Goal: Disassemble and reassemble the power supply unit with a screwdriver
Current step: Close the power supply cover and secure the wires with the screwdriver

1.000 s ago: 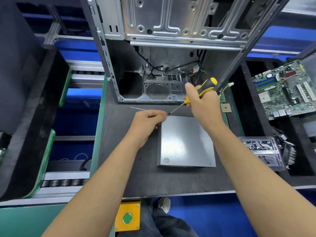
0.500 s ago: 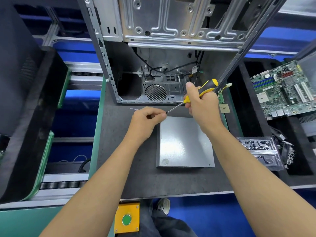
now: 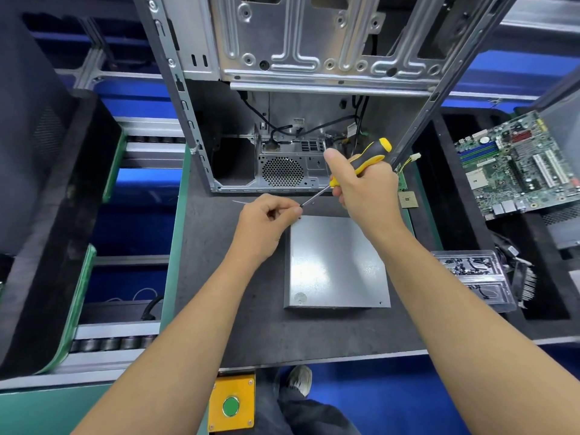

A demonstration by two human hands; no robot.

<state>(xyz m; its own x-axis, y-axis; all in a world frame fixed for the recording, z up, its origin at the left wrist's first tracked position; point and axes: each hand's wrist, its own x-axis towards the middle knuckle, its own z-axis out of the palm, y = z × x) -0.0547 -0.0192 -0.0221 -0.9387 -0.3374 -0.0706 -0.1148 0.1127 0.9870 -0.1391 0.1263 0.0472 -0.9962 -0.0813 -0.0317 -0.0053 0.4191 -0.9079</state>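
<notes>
Two bare hands work over a dark counter [image 3: 219, 277]. The right hand [image 3: 365, 191] has its fingers [image 3: 340, 196] curled round the black and yellow handle of a screwdriver [image 3: 361, 163], thumb laid along the handle toward the far end. The shaft slants down and to the left from that grip, and its tip meets the fingertips of the left hand [image 3: 266, 224]. The left fingers [image 3: 290, 210] are pinched narrow at the tip of the shaft; whether a screw sits between them is too small to tell.

Just below and to the right of the left fingertips lies the power supply [image 3: 335, 265], a flat grey metal box lying on the counter, its far left corner right under the pinch. The right wrist crosses above its far right corner.

Beyond both sets of fingers stands an open computer case [image 3: 298, 58], with a round vent grille and loose black cables inside. Just right of the right hand a small square chip [image 3: 407, 199] lies on the counter. Well to the right of the right hand a green circuit board [image 3: 518, 164] lies tilted in a black foam tray, and nearer the person a clear plastic tray [image 3: 474, 277] holds small dark parts. A thin silver wire [image 3: 243, 203] lies on the counter just left of the left fingers. Near the person, a yellow box with a green button [image 3: 231, 405] is fixed to the counter's front edge.
</notes>
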